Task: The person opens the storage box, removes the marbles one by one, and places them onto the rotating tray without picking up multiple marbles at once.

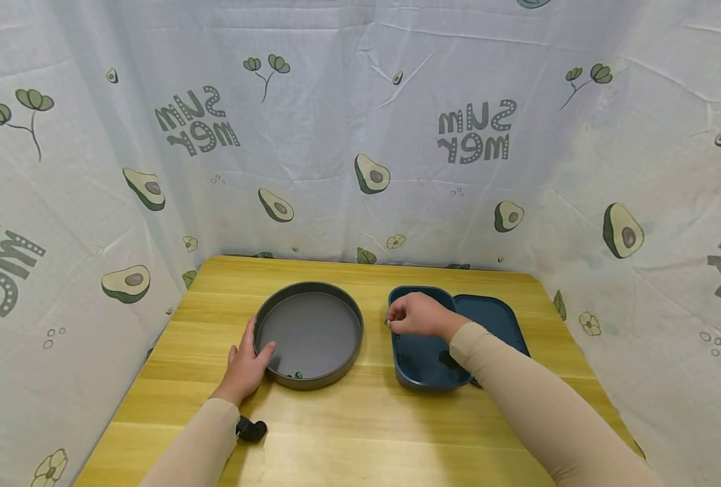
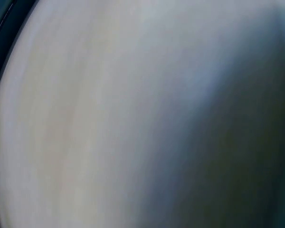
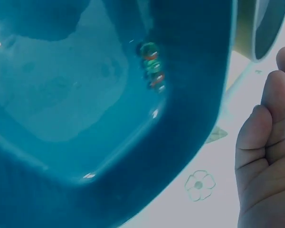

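Note:
My left hand (image 1: pixel 245 368) holds the near left rim of a round grey pan (image 1: pixel 312 331), thumb over the inside and fingers along the outer wall. A small green marble (image 1: pixel 298 375) lies in the pan at its near edge. Above the left rim of a blue rectangular box (image 1: pixel 421 368), my right hand (image 1: pixel 421 315) pinches a small glassy marble (image 1: pixel 387 322) between thumb and fingertips. Several green and orange marbles (image 3: pixel 153 66) lie along the box's inner side in the right wrist view. There the fingers (image 3: pixel 254 128) stand outside the box. The left wrist view is blurred.
A flat blue lid (image 1: pixel 494 321) lies on the wooden table (image 1: pixel 336 433) to the right of the box. A black wrist device (image 1: pixel 251 429) sticks out by the left sleeve. White printed curtains (image 1: pixel 336 135) hang around the table's back and sides.

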`<state>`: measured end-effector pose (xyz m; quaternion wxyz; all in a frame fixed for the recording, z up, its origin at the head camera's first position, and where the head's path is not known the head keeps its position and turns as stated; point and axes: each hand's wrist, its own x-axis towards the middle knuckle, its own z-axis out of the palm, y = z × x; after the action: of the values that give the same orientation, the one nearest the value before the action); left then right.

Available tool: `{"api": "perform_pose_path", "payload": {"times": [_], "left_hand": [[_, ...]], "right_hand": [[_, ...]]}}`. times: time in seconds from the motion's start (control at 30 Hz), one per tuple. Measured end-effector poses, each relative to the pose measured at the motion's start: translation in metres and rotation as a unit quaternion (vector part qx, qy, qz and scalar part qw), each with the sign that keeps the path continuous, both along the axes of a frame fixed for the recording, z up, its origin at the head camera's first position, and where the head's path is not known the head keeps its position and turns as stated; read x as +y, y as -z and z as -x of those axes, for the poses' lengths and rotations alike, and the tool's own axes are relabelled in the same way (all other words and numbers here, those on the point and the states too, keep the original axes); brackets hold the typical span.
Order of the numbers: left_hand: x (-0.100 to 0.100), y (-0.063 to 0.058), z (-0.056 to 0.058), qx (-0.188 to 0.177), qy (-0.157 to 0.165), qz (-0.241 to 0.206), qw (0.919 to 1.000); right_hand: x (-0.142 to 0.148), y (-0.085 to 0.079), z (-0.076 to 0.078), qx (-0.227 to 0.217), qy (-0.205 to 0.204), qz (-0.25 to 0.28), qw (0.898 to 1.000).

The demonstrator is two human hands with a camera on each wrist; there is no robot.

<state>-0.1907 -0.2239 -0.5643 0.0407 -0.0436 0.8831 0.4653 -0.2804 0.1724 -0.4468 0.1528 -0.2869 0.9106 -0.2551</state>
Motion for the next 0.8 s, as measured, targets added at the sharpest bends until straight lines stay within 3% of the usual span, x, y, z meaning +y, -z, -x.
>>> {"api": "perform_pose_path", "payload": {"times": [0.47, 0.8], "left_hand": [[0.0, 0.002, 0.0, 0.0, -0.003, -0.005, 1.0], [-0.001, 0.002, 0.0, 0.001, 0.0, -0.008, 1.0]], "right_hand": [[-0.039, 0.002, -0.002, 0.019, -0.004, 0.027, 0.999], [-0.069, 0.005, -0.004, 0.035, -0.015, 0.012, 0.999]]}}
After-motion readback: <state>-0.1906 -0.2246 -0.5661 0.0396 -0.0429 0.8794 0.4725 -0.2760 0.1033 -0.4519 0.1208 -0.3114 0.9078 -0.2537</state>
